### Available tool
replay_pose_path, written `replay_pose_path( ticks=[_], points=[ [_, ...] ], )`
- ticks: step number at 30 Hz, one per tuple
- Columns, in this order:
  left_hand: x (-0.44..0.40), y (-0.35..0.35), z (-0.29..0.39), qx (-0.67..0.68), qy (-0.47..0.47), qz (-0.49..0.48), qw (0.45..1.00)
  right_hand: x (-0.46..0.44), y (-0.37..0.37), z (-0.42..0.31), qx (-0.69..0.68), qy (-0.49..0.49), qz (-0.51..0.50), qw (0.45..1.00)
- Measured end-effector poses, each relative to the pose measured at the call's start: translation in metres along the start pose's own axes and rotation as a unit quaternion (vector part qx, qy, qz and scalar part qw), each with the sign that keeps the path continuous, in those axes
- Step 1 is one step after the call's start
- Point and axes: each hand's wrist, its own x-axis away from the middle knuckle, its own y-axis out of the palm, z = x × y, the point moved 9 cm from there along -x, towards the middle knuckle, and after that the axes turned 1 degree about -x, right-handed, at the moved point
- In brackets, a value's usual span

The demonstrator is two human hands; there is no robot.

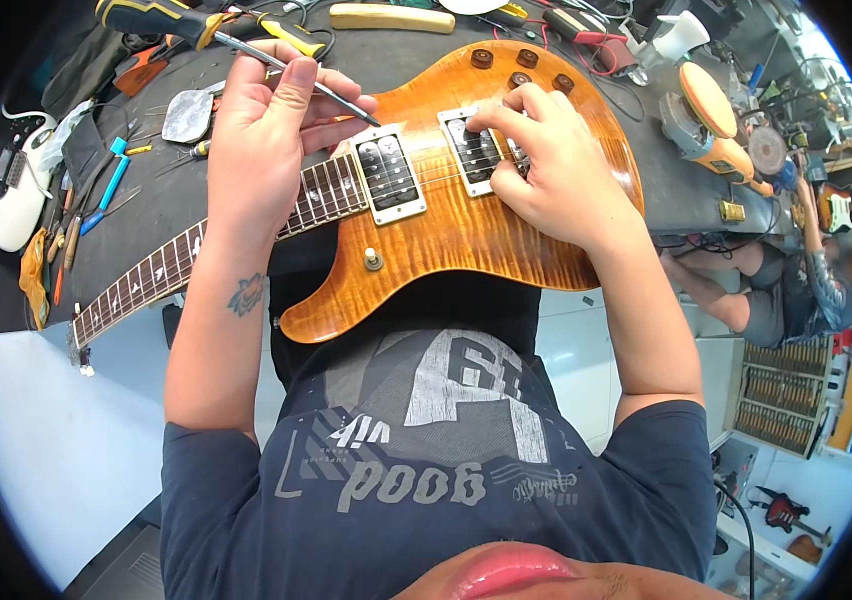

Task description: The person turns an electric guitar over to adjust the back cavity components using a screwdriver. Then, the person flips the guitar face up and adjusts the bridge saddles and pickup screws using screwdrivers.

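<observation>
An amber flame-topped electric guitar [426, 240] lies across the lap and the bench edge, its neck [186, 260] pointing to the lower left. My left hand [281, 125] holds a screwdriver [281, 65] with a black and yellow handle; its tip is at the upper edge of the neck-side pickup [386, 178]. My right hand [546, 165] rests over the bridge-side pickup [466, 150], thumb and index finger apart, touching the strings there. It covers most of the bridge. Brown knobs [519, 82] sit above it, and a toggle switch [374, 259] is on the body.
Hand tools [111, 185], a grey flat piece [187, 116] and a white guitar body [11, 200] lie on the dark bench at the left. A sander [711, 140] stands at the right. Another person [796, 285] sits farther right. A wooden block [391, 18] lies beyond the guitar.
</observation>
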Motion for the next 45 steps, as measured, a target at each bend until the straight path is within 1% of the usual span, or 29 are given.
replay_pose_path(
  ticks=[4, 7, 10, 13, 16, 22, 26, 28, 30, 31, 34, 35, 39, 42, 43, 45],
  points=[
    [-0.004, 0.005, -0.003, 0.017, 0.006, -0.01, 1.0, 0.0, 0.001, 0.0, 0.0, 0.014, -0.015, 1.0],
    [-0.006, 0.011, -0.005, 0.018, 0.001, -0.015, 1.0, 0.002, -0.001, 0.001, -0.003, 0.006, -0.001, 1.0],
    [-0.004, 0.015, -0.004, 0.006, -0.005, -0.02, 1.0, 0.004, -0.001, 0.007, -0.007, 0.034, -0.007, 0.999],
    [-0.002, 0.013, -0.003, -0.009, -0.014, -0.013, 1.0, 0.004, -0.002, 0.004, -0.03, 0.023, 0.01, 0.999],
    [-0.001, 0.014, -0.003, -0.006, -0.021, -0.011, 1.0, 0.001, -0.002, 0.008, -0.058, 0.001, -0.002, 0.998],
    [-0.005, 0.029, -0.008, 0.0, -0.025, -0.035, 0.999, 0.005, -0.001, 0.022, -0.036, 0.031, -0.014, 0.999],
    [-0.02, 0.047, -0.004, -0.014, -0.011, -0.06, 0.998, 0.001, 0.002, 0.019, -0.06, 0.049, -0.055, 0.995],
    [-0.035, 0.065, -0.002, -0.068, -0.003, -0.09, 0.994, 0.001, 0.002, 0.018, -0.073, 0.062, -0.076, 0.993],
    [-0.051, 0.083, -0.001, -0.126, 0.025, -0.131, 0.983, 0.001, 0.001, 0.022, -0.085, 0.033, -0.064, 0.994],
    [-0.053, 0.09, -0.012, -0.079, -0.065, -0.131, 0.986, 0.002, 0.002, 0.023, -0.092, 0.018, -0.06, 0.994],
    [-0.059, 0.098, -0.017, -0.169, -0.06, -0.149, 0.972, 0.007, -0.008, 0.04, -0.262, 0.09, 0.002, 0.961],
    [-0.053, 0.102, -0.008, -0.231, 0.011, -0.172, 0.957, 0.012, -0.003, 0.055, -0.323, 0.139, 0.027, 0.936],
    [-0.049, 0.103, -0.012, -0.251, -0.002, -0.169, 0.953, 0.007, -0.02, 0.061, -0.258, 0.106, 0.063, 0.958],
    [-0.049, 0.102, -0.013, -0.25, -0.001, -0.17, 0.953, -0.002, -0.032, 0.058, -0.236, 0.085, 0.072, 0.965],
    [-0.049, 0.102, -0.013, -0.251, -0.003, -0.17, 0.953, -0.006, -0.038, 0.055, -0.239, 0.079, 0.092, 0.963],
    [-0.049, 0.102, -0.013, -0.253, -0.002, -0.169, 0.953, -0.02, -0.053, 0.045, -0.23, 0.044, 0.103, 0.967]
  ],
)
